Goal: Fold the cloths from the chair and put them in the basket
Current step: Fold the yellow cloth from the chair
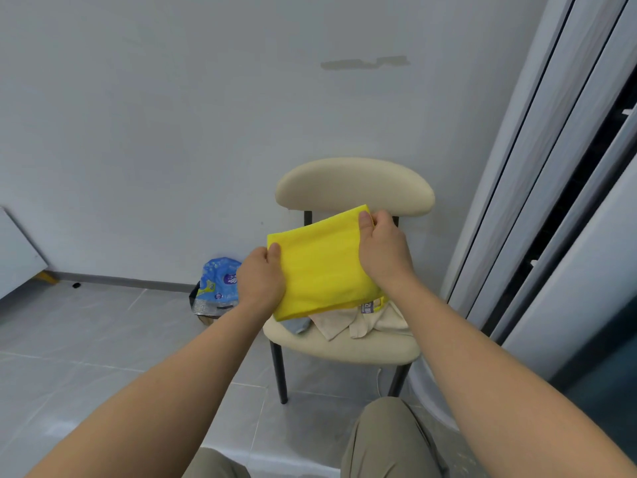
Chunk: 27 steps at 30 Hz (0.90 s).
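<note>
Both hands pinch a folded yellow cloth (320,267) above the cream chair (355,188), the left hand (262,281) at its left edge, the right hand (382,250) at its far corner, over beige clothes (358,322) on the seat.

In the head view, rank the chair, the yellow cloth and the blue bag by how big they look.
1. chair
2. yellow cloth, though held nearer the camera
3. blue bag, partly hidden
</note>
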Available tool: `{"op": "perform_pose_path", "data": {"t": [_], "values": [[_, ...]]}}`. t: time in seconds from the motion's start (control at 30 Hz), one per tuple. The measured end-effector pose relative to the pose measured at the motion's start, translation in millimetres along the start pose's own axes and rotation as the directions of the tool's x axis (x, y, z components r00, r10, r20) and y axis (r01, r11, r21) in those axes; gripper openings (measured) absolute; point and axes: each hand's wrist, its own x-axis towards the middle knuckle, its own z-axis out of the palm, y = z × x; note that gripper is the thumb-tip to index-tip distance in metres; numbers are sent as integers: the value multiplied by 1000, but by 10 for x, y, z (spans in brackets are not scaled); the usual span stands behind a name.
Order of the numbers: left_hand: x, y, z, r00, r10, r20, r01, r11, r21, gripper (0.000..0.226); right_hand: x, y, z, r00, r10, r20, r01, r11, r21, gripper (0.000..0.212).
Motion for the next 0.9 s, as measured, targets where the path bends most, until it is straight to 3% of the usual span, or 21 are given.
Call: {"op": "perform_pose_path", "data": {"t": [0.17,0.3,0.43,0.57,0.63,0.7,0.8,0.9], "values": [[10,-51,3,1000,-24,17,25,999,-38,47,20,102,98,997,77,-4,-77,997,1,37],[-5,-6,-34,971,-109,212,138,983,-123,50,59,209,129,987,158,39,-158,987,-9,46],[-3,-101,-22,921,-176,348,202,979,-39,53,10,274,147,956,246,159,-250,968,4,45],[-41,-195,-12,913,-77,400,78,997,13,76,-96,434,188,916,288,277,-315,947,57,47],[-80,-213,-18,894,-5,448,4,1000,2,57,-144,479,188,917,269,296,-308,947,92,53],[-121,-241,-10,852,-35,523,46,999,-7,50,-186,510,178,907,218,361,-284,948,141,54],[-186,-224,-6,787,-59,614,37,998,48,84,-236,499,170,886,135,443,-209,970,121,47],[-230,-164,-4,781,-19,624,-66,992,112,104,-264,480,213,901,34,433,-54,998,36,48]]}}
